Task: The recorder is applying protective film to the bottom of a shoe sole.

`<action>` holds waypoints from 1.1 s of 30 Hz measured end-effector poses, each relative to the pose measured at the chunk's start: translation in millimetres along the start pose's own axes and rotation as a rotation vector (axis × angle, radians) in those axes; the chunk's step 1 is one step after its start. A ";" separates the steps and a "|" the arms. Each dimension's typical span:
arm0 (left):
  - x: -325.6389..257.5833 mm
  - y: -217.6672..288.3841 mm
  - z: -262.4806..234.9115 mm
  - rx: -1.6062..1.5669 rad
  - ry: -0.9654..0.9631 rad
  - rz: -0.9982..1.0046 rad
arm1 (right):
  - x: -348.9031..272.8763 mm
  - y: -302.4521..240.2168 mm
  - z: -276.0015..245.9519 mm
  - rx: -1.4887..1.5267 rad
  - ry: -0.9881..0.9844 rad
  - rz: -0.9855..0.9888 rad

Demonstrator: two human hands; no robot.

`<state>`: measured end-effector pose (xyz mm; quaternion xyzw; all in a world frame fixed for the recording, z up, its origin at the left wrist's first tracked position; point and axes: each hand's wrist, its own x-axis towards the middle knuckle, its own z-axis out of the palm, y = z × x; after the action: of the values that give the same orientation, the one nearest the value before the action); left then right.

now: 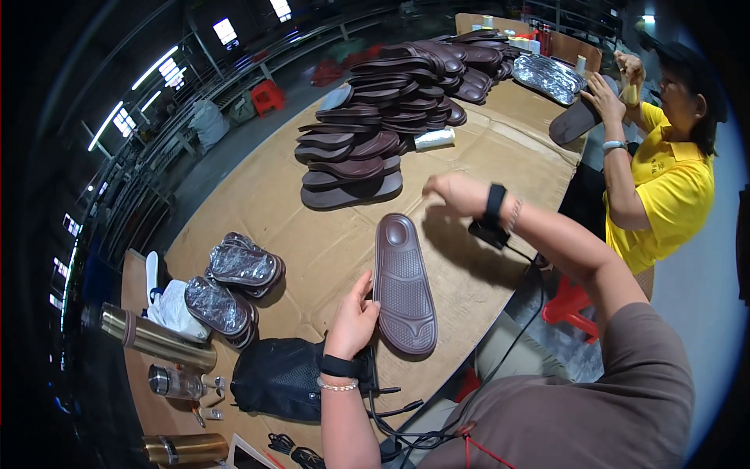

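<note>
A dark brown shoe sole (405,289) with textured panels lies lengthwise on the cardboard-covered table in front of me. My left hand (354,316) grips its left edge, fingers at the rim. Above and to the right of the sole, apart from it, my right hand (457,194) hangs over the table with its fingers curled together. Whatever those fingers hold, if anything, is too small and blurred to make out. Beyond my hands rises a large heap of brown soles (391,102), with a whitish roll (434,139) at its right side.
Plastic-wrapped soles (244,262) lie at the left, near a black bag (277,375), a gold flask (156,336) and a glass bottle (176,383). A black cable (539,301) trails from my right wrist. At right, a person in yellow (664,184) handles a dark sole (582,116).
</note>
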<state>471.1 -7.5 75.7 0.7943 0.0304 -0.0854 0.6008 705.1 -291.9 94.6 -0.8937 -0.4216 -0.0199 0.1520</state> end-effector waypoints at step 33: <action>-11.8 25.7 29.1 0.737 -0.266 0.198 | -98.0 -35.0 -48.3 0.881 0.518 0.139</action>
<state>460.5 -41.8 94.4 0.9376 -0.1571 -0.1341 0.2797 619.8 -358.2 133.5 -0.7365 -0.2781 -0.0511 0.6145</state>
